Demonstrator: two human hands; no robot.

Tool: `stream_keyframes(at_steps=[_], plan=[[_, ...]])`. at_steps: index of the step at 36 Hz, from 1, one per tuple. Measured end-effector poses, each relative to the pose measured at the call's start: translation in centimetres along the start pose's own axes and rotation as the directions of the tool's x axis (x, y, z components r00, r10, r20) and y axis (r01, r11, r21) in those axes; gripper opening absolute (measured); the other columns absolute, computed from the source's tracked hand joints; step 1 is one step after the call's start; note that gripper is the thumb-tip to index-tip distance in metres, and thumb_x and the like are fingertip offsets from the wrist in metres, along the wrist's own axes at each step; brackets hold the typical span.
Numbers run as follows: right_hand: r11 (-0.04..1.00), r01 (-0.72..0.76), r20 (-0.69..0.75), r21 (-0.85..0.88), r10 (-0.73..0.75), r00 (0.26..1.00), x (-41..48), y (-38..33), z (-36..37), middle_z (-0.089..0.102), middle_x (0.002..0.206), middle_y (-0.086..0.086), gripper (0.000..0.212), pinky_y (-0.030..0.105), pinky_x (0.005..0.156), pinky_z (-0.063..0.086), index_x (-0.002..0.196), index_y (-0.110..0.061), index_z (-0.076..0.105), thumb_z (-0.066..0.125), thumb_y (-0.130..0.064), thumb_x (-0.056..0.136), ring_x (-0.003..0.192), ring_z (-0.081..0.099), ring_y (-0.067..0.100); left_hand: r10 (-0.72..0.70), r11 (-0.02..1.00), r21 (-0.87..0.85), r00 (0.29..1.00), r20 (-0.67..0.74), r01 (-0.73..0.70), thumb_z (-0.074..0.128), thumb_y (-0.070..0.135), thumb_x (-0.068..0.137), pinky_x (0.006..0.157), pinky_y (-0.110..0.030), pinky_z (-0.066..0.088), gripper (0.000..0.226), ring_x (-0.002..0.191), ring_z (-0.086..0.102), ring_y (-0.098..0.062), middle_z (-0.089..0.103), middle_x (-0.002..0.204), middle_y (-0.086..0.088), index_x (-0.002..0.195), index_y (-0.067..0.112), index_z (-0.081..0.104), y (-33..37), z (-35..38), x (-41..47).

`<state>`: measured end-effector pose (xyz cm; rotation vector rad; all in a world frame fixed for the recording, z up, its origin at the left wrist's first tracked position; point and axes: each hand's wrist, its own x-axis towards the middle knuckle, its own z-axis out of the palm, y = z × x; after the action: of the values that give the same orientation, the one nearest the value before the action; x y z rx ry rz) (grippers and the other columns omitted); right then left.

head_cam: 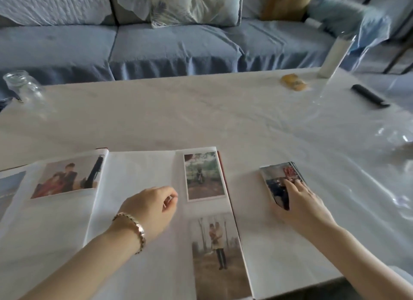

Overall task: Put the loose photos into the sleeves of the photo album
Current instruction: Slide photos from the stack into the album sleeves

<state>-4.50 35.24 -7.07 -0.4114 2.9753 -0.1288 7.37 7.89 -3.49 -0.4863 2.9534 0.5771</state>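
Observation:
The photo album (pixel 138 165) lies open on the table, near the front edge. Its right page holds an upright outdoor photo (pixel 203 176) at the top and a photo of two people among trees (pixel 218 255) below it. A photo of a couple (pixel 67 176) sits on the left page. My left hand (pixel 154 208), with a gold bracelet on the wrist, hovers over the right page with its fingers curled and holds nothing that I can see. A small stack of loose photos (pixel 279 176) lies right of the album. My right hand (pixel 299 201) rests on that stack, fingers on the top photo.
A glass jar (pixel 22 85) stands at the table's far left. At the far right are a white cylinder (pixel 333 55), a yellow object (pixel 292 81), a black remote (pixel 369 96) and crumpled clear plastic (pixel 397 140). A blue sofa (pixel 169 42) runs behind the table.

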Motion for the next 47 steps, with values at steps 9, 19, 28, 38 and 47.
stream_keyframes(at_steps=[9,19,28,38,47], plan=[[0.996,0.073,-0.037,0.049,-0.071,0.997,-0.7,0.0,0.0,0.055,0.121,-0.004,0.032,0.027,0.088,0.038,0.118,-0.022,0.057,0.044,-0.039,0.094,0.116,0.049,0.019,-0.03,0.999,-0.016,1.0,0.003,0.03,0.045,0.03,0.095,0.079,-0.026,0.049,0.019,0.088,0.059,-0.009,0.064,0.092,0.013,0.103,0.029,0.063,-0.3,-0.6,-0.9],[0.843,0.537,-0.634,0.034,-0.397,0.663,-2.6,-3.1,-1.7,0.072,0.098,0.006,0.028,0.027,0.087,0.046,0.094,-0.005,0.074,0.055,0.0,0.073,0.09,0.069,0.02,-0.134,0.813,-0.558,0.986,0.096,0.165,0.053,0.022,0.093,0.071,-0.03,0.053,0.019,0.067,0.067,-0.01,0.071,0.07,0.004,0.08,0.018,0.066,0.8,-0.4,-0.8],[0.452,0.892,-0.568,-0.008,-0.736,0.368,-3.3,-11.6,-1.3,0.067,0.115,0.0,0.035,0.034,0.1,0.041,0.103,-0.012,0.072,0.038,-0.009,0.096,0.117,0.057,0.018,-0.142,0.191,-0.9,0.918,0.37,0.392,0.056,0.008,0.088,0.049,-0.024,0.053,0.015,0.066,0.07,-0.022,0.073,0.082,-0.011,0.103,0.009,0.062,0.7,-3.3,-2.5],[0.526,0.804,-0.355,0.278,-0.722,0.595,-3.4,-20.7,0.4,0.06,0.127,0.0,0.038,0.036,0.099,0.045,0.115,-0.015,0.066,0.046,-0.034,0.088,0.122,0.051,0.016,-0.595,0.511,-0.855,0.752,-0.284,0.081,0.055,-0.005,0.088,0.043,-0.017,0.051,0.059,0.056,0.065,-0.003,0.06,0.11,-0.005,0.137,0.023,0.037,-9.6,-5.0,-5.7],[0.574,0.737,-0.022,0.356,-0.784,0.621,-2.6,-28.0,1.8,0.011,0.156,-0.012,0.047,0.015,0.11,0.006,0.147,-0.028,0.021,0.033,-0.026,0.101,0.143,0.008,0.006,-0.719,0.581,-0.802,0.546,-0.43,0.134,0.051,-0.001,0.091,0.043,-0.016,0.051,0.058,0.054,0.065,-0.006,0.049,0.121,0.002,0.141,0.023,0.033,-18.1,-6.5,-9.1]])
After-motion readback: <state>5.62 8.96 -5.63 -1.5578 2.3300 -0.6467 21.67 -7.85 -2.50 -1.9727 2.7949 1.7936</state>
